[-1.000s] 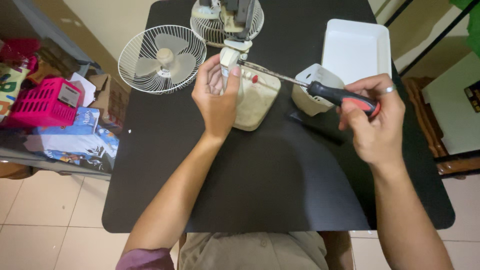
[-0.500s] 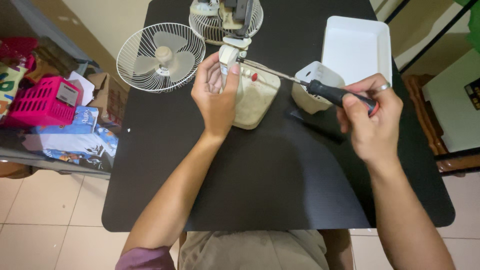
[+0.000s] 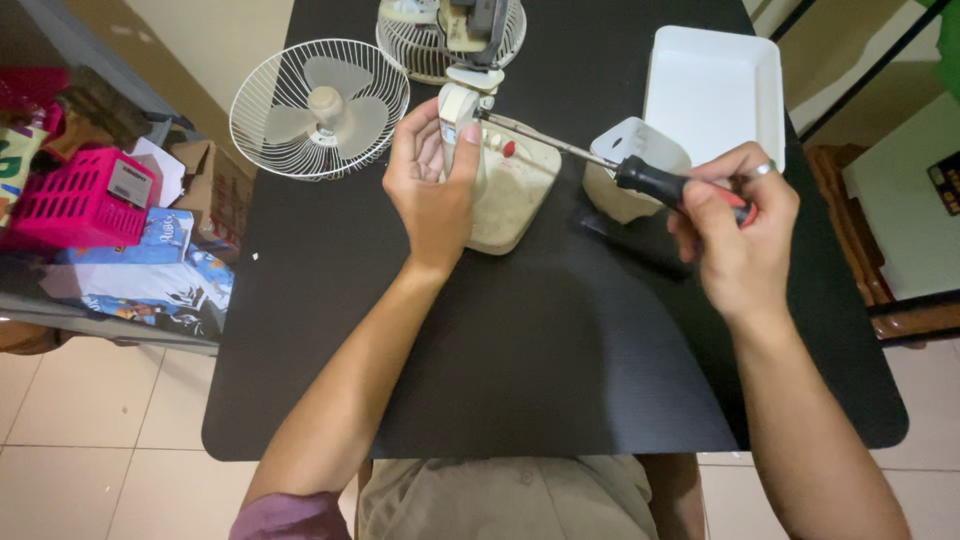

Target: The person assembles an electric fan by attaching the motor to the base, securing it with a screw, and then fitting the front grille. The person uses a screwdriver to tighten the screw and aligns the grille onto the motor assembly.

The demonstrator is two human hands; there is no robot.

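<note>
A black tabletop (image 3: 560, 340) stands on a pale tiled floor, with a pink plastic basket (image 3: 75, 195) and printed packages crowding a shelf to the left. On the tabletop lies a small desk fan in pieces: its cream base (image 3: 510, 195) sits at centre, the front grille with blade (image 3: 318, 108) lies apart to the left, and the rear grille with motor (image 3: 450, 35) rests at the far edge. A white rectangular tray (image 3: 712, 90) and a small white plastic housing (image 3: 630, 165) are to the right.

The left hand (image 3: 432, 190) is clenched around the fan's upright neck (image 3: 456, 115), thumb pressed on its face. The right hand (image 3: 735, 235) grips the black-and-red handle of a screwdriver (image 3: 655, 182); the fingers (image 3: 715, 200) are wrapped tight, and the steel shaft runs leftward to meet the neck by the thumb.

Assessment: the base looks light, rigid, hollow plastic, liable to slide on the smooth tabletop and to crack at thin edges under leverage. The neck offers the firmest hold for bracing. The screwdriver handle appears rubberised and non-slip, best held at mid-handle.
</note>
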